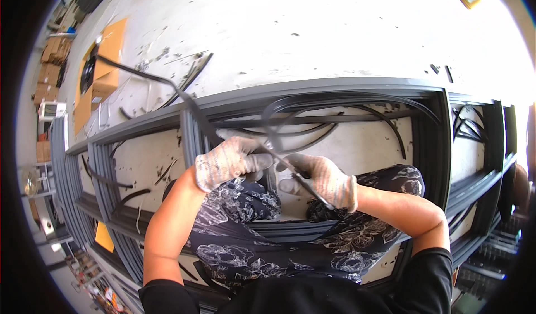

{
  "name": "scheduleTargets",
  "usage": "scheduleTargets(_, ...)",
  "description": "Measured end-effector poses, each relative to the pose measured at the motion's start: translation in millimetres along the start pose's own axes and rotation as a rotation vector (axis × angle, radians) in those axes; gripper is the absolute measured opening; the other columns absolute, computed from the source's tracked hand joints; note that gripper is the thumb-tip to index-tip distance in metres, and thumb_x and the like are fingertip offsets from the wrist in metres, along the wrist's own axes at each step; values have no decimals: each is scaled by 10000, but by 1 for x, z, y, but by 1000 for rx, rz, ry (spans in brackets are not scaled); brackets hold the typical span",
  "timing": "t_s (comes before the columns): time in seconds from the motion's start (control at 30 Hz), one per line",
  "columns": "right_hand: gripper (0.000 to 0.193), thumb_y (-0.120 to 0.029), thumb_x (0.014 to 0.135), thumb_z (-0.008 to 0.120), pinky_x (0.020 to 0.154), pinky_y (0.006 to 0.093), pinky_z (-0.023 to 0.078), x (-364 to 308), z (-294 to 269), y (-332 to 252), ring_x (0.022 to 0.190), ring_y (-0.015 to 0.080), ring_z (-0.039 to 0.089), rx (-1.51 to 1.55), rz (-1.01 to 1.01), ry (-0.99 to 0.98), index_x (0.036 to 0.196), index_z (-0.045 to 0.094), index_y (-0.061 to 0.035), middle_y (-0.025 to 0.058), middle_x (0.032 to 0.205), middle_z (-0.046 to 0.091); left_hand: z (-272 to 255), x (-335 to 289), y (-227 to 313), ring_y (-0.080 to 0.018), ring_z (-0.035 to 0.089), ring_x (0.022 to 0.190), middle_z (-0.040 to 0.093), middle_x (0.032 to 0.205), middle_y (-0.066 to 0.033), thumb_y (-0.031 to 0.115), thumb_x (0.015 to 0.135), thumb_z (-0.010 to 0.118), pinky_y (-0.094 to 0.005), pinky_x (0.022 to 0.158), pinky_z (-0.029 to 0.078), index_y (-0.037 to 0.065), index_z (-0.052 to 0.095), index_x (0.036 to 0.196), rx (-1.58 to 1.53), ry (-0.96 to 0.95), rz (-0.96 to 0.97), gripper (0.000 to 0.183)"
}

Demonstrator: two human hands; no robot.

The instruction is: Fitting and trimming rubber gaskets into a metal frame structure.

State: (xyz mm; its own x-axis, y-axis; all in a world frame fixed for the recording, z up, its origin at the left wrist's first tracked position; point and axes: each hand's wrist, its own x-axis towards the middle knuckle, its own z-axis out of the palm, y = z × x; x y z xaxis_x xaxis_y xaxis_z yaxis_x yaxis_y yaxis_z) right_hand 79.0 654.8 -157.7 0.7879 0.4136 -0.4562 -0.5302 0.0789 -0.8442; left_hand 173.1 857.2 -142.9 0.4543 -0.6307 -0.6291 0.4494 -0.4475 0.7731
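Note:
My left hand (pixel 231 162), in a pale knitted glove with grey fingertips, is closed around a long black rubber-like strip (pixel 195 113). The strip runs up and left from it toward an open cardboard box. Close beside it, my right hand (pixel 324 181), gloved the same way, is closed on a narrow dark length (pixel 304 184) that looks like part of the strip, its light-edged lower end reaching under the palm. A blurred black loop (pixel 273 115) rises just beyond both hands. My fingers hide the exact grip, and blur hides how the pieces join.
Stacked dark grey frames (pixel 357 85) surround my legs, their bars crossing left and right. Loose black strips (pixel 391 127) lie within the frame openings. The cardboard box (pixel 111 51) with a black coil stands far left. Scraps litter the pale floor (pixel 312 40); shelving lines the left edge.

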Motion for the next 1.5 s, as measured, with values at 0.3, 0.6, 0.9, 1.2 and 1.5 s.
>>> scheduleTargets(0.3, 308, -263, 806, 700, 655, 270, 470, 1, 4, 0, 724, 81, 559, -119, -10, 51, 906, 623, 18, 67, 768, 648, -4, -5, 26, -117, 542, 542, 587, 621, -52, 202, 839, 595, -232, 518, 415, -24, 641, 782, 178, -83, -127, 237)
scheduleTargets(0.6, 469, -187, 702, 778, 763, 288, 463, 15, -3, -17, 861, 163, 582, -164, -394, 298, 1070, 535, -27, 102, 889, 629, 4, 15, 24, -115, 581, 687, 624, 790, -49, 504, 785, 627, -212, 569, 435, 44, 610, 914, -70, 336, 317, 478)
scheduleTargets(0.9, 474, -85, 674, 786, 734, 276, 490, 33, -7, -24, 806, 144, 591, -316, -675, 598, 1070, 537, -10, 105, 903, 628, 36, 42, 46, -231, 540, 1071, 583, 1138, -118, 448, 790, 645, -362, 945, 426, 4, 597, 1057, -590, 132, 514, 520)
scheduleTargets(1.2, 476, -140, 686, 773, 741, 283, 491, 29, -31, -38, 830, 200, 630, -443, -687, 550, 1088, 553, -11, 150, 907, 643, 29, 36, 59, -265, 530, 1107, 586, 1126, -141, 446, 787, 651, -394, 1001, 387, 5, 569, 1097, -503, 179, 599, 545)
scheduleTargets(1.5, 549, -166, 616, 808, 750, 316, 494, 34, -14, -51, 843, 271, 634, -325, -409, 585, 1088, 562, -29, 174, 925, 640, 35, 43, 63, -188, 548, 919, 505, 1243, -114, 399, 787, 662, -322, 873, 460, 35, 456, 1243, -917, 44, 490, 618)
